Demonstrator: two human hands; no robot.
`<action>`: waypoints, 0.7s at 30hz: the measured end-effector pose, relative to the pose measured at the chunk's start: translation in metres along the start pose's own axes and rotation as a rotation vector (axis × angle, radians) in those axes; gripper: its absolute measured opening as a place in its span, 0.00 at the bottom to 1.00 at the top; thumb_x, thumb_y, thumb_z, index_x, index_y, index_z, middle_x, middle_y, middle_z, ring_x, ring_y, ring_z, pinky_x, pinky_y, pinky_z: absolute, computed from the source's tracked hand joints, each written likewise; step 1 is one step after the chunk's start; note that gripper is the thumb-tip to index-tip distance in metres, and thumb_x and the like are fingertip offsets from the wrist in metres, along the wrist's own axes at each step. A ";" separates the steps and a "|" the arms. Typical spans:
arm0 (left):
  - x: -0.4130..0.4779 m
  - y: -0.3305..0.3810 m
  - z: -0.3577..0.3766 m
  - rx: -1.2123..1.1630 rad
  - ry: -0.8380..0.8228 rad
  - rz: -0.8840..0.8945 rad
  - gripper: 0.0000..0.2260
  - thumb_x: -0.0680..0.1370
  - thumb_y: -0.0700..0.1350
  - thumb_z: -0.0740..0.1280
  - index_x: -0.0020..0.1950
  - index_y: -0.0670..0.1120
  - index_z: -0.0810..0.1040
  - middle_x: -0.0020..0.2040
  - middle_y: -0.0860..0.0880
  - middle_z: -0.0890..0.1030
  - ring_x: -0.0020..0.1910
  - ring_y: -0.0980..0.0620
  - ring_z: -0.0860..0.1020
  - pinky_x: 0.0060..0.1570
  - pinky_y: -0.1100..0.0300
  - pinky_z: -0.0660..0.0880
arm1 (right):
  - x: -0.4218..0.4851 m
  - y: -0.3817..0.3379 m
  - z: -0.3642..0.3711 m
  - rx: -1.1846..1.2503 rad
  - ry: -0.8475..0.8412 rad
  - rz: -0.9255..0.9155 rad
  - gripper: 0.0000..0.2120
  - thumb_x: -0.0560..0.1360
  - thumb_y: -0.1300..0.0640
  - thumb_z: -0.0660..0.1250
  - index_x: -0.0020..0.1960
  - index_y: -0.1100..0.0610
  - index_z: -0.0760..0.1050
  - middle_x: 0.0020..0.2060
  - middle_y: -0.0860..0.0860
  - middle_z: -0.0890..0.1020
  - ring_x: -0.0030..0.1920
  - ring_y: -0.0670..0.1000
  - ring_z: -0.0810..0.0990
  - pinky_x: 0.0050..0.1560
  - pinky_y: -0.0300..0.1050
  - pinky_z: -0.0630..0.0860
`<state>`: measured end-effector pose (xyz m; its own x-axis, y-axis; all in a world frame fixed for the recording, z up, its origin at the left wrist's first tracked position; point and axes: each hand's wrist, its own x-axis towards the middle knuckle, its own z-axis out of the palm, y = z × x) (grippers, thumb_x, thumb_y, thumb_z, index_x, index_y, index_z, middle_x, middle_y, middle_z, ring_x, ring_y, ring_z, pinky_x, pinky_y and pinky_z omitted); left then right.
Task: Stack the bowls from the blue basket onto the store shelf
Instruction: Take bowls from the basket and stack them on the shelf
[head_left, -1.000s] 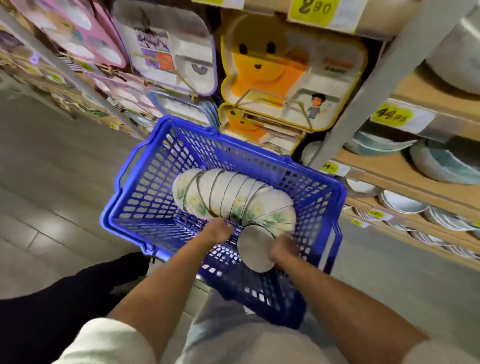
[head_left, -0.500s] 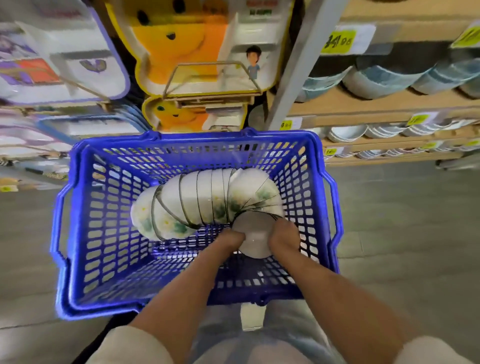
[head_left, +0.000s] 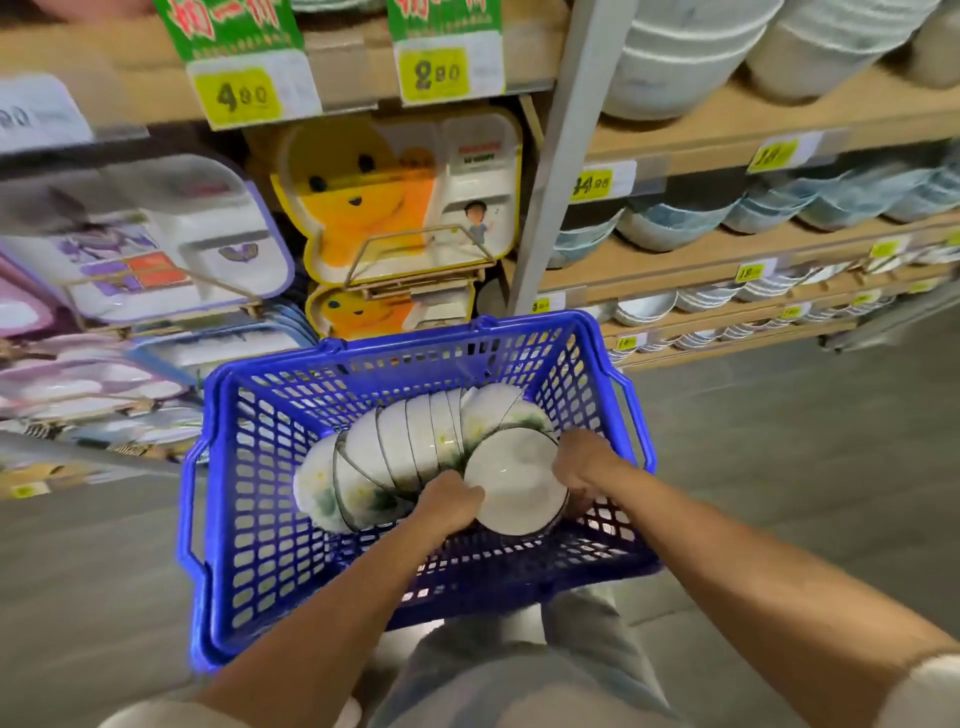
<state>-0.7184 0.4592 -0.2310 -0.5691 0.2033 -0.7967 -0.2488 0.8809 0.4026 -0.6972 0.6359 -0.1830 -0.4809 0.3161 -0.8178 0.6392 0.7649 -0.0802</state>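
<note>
In one blue plastic basket, the left hand and right hand grip the front white ceramic bowl of about ten, at its 9 and 3 o'clock.

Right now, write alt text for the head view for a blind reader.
A left hand and right hand hold the nearest bowl, at the end of a row of bowls nested on its side in a blue basket. Behind stand store shelves of bowls and a yellow tray.
</note>
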 end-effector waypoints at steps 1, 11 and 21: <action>-0.005 0.000 -0.006 -0.056 0.040 0.026 0.15 0.78 0.44 0.61 0.60 0.37 0.75 0.55 0.41 0.79 0.55 0.42 0.77 0.47 0.57 0.72 | -0.006 -0.003 -0.012 0.064 -0.052 0.001 0.09 0.77 0.65 0.58 0.54 0.68 0.74 0.52 0.63 0.83 0.49 0.60 0.84 0.43 0.47 0.81; -0.085 0.063 -0.100 -1.106 0.077 0.416 0.25 0.65 0.46 0.61 0.63 0.55 0.74 0.58 0.50 0.79 0.54 0.47 0.77 0.50 0.47 0.74 | -0.101 -0.039 -0.133 0.504 -0.112 -0.192 0.14 0.79 0.66 0.58 0.54 0.78 0.72 0.40 0.67 0.83 0.26 0.53 0.83 0.28 0.42 0.81; -0.184 0.160 -0.160 -1.202 0.328 0.609 0.22 0.65 0.47 0.59 0.58 0.47 0.76 0.62 0.41 0.77 0.61 0.36 0.74 0.48 0.48 0.70 | -0.200 -0.018 -0.196 0.699 0.365 -0.548 0.12 0.75 0.60 0.62 0.46 0.69 0.80 0.36 0.59 0.83 0.35 0.54 0.81 0.37 0.45 0.80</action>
<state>-0.7785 0.4948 0.0521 -0.9451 0.1629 -0.2833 -0.3172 -0.2486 0.9152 -0.7301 0.6684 0.0934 -0.9010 0.2599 -0.3474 0.4269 0.3881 -0.8168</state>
